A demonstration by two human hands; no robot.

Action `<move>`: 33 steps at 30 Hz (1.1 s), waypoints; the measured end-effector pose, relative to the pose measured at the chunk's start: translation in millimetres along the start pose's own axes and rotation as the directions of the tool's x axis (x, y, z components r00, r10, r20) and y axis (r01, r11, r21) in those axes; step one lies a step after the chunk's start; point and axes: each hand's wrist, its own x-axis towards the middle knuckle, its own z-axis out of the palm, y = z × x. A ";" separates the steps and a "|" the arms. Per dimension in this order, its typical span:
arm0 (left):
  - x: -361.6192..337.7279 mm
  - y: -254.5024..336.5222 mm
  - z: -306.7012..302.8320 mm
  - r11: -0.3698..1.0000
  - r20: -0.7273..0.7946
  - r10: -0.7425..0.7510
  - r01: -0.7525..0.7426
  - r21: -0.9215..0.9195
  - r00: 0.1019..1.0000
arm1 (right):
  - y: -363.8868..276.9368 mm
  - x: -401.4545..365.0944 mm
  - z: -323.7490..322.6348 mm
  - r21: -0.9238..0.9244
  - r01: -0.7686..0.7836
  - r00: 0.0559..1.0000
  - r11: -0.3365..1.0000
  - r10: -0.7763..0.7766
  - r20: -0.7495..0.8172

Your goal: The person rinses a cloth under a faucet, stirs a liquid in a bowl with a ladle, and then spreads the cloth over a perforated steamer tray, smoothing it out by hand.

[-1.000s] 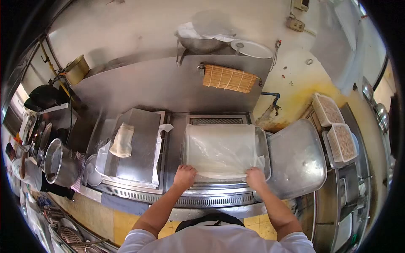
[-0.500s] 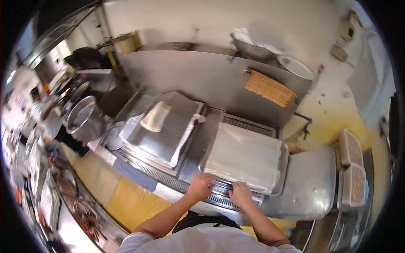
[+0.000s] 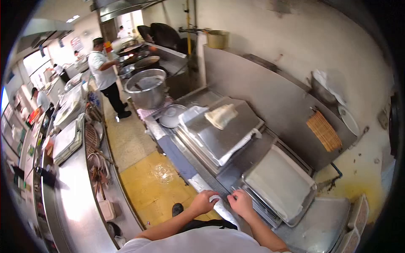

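Note:
My left hand (image 3: 204,202) hovers over the front edge of the steel counter, its fingers loosely bent and apart around a gap. Close by, my right hand (image 3: 241,202) is also loosely curled, with nothing visible in it. It is nearest to the front left corner of a rectangular metal tray (image 3: 312,189), which is lined with a pale, smooth sheet (image 3: 276,180). Further left, a folded cream cloth (image 3: 222,116) lies on a flat metal lid (image 3: 230,135) with white cloth sticking out beneath its edges.
A large metal pot (image 3: 145,96) and a round lid (image 3: 172,116) stand at the counter's far end. A person (image 3: 103,71) works by the stove. Steel worktops (image 3: 78,189) with utensils run along the left. A bamboo mat (image 3: 324,130) hangs on the metal backsplash.
The view has swung left, showing more of the aisle and stove. My hands have come away from the tray's front edge, toward the counter edge.

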 end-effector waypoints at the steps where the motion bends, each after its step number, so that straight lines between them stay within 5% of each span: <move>1: -0.1 -8.6 -10.3 1.000 -0.016 -0.006 0.006 -0.017 1.000 | -10.3 7.5 10.8 0.008 0.008 0.999 1.000 -0.008 0.043; 3: -2.0 -30.3 -31.2 0.999 -0.039 -0.014 0.013 -0.047 0.999 | -26.5 16.6 36.8 0.026 0.014 0.992 1.000 -0.017 0.124; 8: -8.9 -89.4 -111.9 0.999 -0.126 -0.030 0.024 -0.045 0.992 | -101.7 49.6 111.9 0.234 0.067 0.998 0.970 -0.064 -0.019; 11: -12.9 -115.1 -173.0 0.971 -0.058 -0.211 0.203 -0.125 0.976 | -140.1 73.5 142.4 0.207 0.101 0.989 0.973 -0.120 0.082; 18: 15.4 -168.5 -239.0 0.986 -0.101 -0.114 0.100 -0.132 0.988 | -217.1 131.3 167.8 0.330 -0.003 0.997 0.944 0.026 -0.067; 30: 173.2 -173.1 -273.5 0.971 0.033 0.232 -0.229 -0.072 0.972 | -125.4 293.2 117.1 0.341 -0.268 0.836 0.901 0.393 -0.384; 33: 213.1 -190.5 -272.8 0.988 0.141 0.145 -0.136 -0.070 0.979 | -89.0 361.8 106.9 0.289 -0.356 0.759 0.889 0.456 -0.466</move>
